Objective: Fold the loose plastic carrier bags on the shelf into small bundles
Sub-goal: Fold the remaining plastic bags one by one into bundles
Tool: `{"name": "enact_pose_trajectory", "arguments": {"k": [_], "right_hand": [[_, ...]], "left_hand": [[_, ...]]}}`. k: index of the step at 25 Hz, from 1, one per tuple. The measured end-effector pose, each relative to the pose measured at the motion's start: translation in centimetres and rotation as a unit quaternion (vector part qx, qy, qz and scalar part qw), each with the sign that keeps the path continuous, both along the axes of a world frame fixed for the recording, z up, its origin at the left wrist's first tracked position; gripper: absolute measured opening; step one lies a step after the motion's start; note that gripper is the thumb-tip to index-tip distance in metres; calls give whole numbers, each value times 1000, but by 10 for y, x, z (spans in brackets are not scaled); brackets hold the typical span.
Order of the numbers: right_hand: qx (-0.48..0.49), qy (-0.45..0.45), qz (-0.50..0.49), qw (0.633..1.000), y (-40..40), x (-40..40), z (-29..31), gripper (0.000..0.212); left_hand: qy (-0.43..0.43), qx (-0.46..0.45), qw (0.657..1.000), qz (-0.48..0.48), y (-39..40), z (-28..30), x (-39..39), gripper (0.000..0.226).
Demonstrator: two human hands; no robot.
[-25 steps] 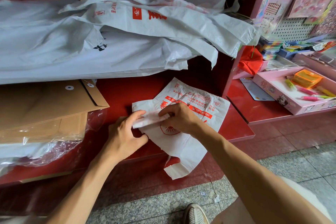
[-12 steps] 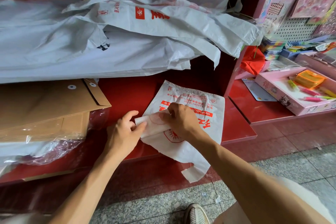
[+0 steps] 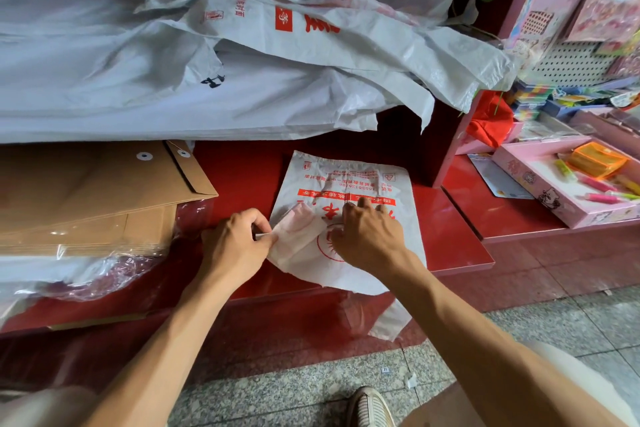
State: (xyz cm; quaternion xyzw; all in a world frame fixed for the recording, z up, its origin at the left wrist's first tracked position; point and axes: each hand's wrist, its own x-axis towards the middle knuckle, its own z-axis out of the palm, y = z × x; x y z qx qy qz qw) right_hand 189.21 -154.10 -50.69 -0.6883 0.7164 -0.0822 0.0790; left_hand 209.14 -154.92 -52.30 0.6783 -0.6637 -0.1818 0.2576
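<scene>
On the red shelf [image 3: 450, 218], flat near its front edge: white carrier bag [image 3: 356, 184] with red print, one handle hanging over the edge. Left hand [image 3: 235, 246] pinching the bag's folded-over left corner between thumb and fingers. Right hand [image 3: 367, 236] pressing down on the bag's middle, fingers bent onto the print. Behind, on a higher level: heap of loose bags [image 3: 242, 80]. To the left: brown envelopes [image 3: 97, 191] in clear wrap.
</scene>
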Motion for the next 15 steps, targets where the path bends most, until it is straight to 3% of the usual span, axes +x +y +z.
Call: {"name": "enact_pose_trajectory", "arguments": {"k": [4, 7, 8, 9, 10, 12, 13, 15], "right_hand": [[13, 68, -22, 997, -11, -3, -11, 44], [-53, 151, -39, 986, -17, 6, -8, 47], [-83, 116, -32, 989, -18, 14, -2, 49], [-94, 20, -19, 995, -17, 26, 7, 52], [-59, -138, -2, 989, -14, 41, 18, 55], [90, -414, 35, 905, 0, 81, 43, 54], [125, -473, 59, 870, 9, 102, 50, 45], [102, -523, 113, 839, 25, 139, 62, 22]], "left_hand": [[24, 35, 999, 7, 0, 1, 13, 4], [38, -38, 998, 34, 11, 2, 24, 15], [57, -60, 996, 34, 16, 5, 29, 14], [79, -69, 994, 40, 22, 11, 35, 16], [99, -80, 991, 42, 26, 17, 41, 19], [112, -105, 986, 60, 41, 33, 61, 20], [108, -122, 984, 69, 52, 43, 74, 17], [118, -141, 979, 84, 77, 60, 107, 11]]}}
